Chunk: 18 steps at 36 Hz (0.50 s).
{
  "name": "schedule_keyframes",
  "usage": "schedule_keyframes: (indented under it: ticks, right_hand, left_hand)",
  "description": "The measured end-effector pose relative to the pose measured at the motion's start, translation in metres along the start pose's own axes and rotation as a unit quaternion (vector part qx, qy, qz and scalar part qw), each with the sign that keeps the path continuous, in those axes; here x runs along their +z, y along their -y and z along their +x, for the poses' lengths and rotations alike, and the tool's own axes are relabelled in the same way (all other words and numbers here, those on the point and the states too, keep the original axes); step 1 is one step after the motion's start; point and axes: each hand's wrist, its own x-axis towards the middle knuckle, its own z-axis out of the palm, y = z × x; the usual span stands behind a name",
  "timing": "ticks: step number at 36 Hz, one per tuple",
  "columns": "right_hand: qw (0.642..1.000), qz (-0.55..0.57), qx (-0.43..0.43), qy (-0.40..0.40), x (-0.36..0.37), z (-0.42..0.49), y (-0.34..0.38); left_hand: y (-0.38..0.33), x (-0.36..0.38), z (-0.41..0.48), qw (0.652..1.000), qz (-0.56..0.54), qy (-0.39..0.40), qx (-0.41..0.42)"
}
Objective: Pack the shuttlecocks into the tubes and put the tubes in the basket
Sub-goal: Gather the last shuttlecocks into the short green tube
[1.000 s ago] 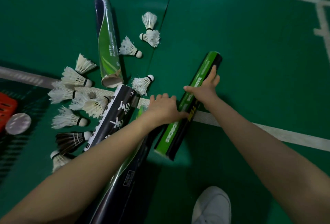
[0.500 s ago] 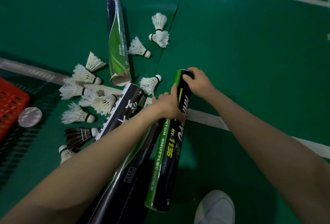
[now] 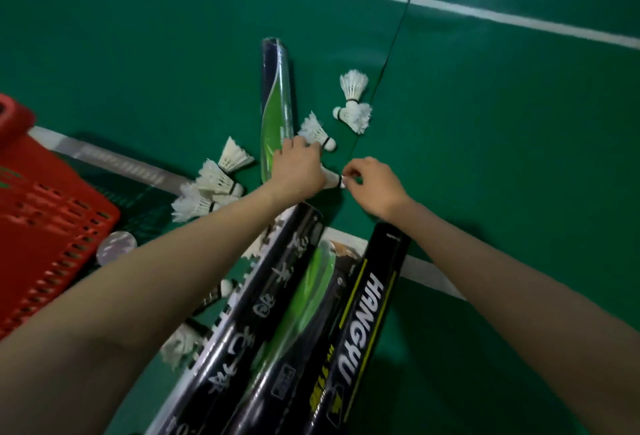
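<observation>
Left forearm (image 3: 156,282) and right forearm (image 3: 502,278): bare along their whole visible length, broad at the near edge of the view, narrowing towards the wrist. Left hand (image 3: 298,171) and right hand (image 3: 375,188): likewise bare, smooth in outline, knuckles faintly marked.

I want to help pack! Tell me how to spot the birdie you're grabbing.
Find the green-and-black tube lying farthest up the green floor. Just right of its near end, between the two hands, is a white shuttlecock. Unlike the others, its cork tip is pinched by the right hand and its feathers hide under the left hand.
</observation>
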Motion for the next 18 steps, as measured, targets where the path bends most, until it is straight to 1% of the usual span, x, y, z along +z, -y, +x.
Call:
schedule_keyframes:
  ticks: [2, 5, 10, 13, 15, 17, 18]
  right_hand:
    - [0.999, -0.001, 0.015, 0.046, -0.001, 0.015, 0.006]
    - [0.994, 0.012, 0.03, 0.102, -0.009, 0.036, 0.018]
    - [0.988, -0.01, 0.021, 0.152, -0.019, 0.065, 0.041]
    - [0.984, -0.041, 0.02, 0.173, -0.019, 0.076, 0.047]
    - [0.981, -0.054, 0.027, 0.183, -0.019, 0.082, 0.048]
    - [0.982, -0.043, 0.04, 0.181, -0.02, 0.086, 0.052]
    - [0.983, -0.019, 0.051, 0.173, -0.021, 0.088, 0.055]
  left_hand:
    - [0.014, 0.002, 0.008, 0.999, 0.002, 0.0, -0.033]
    - [0.031, 0.001, 0.016, 0.991, -0.062, 0.062, -0.103]
    - [0.054, -0.002, 0.025, 0.962, -0.163, 0.111, -0.189]
    - [0.063, -0.006, 0.03, 0.927, -0.26, 0.127, -0.239]
    - [0.066, -0.013, 0.035, 0.895, -0.338, 0.128, -0.262]
    - [0.067, -0.024, 0.038, 0.845, -0.443, 0.147, -0.26]
    - [0.067, -0.031, 0.039, 0.818, -0.491, 0.159, -0.253]
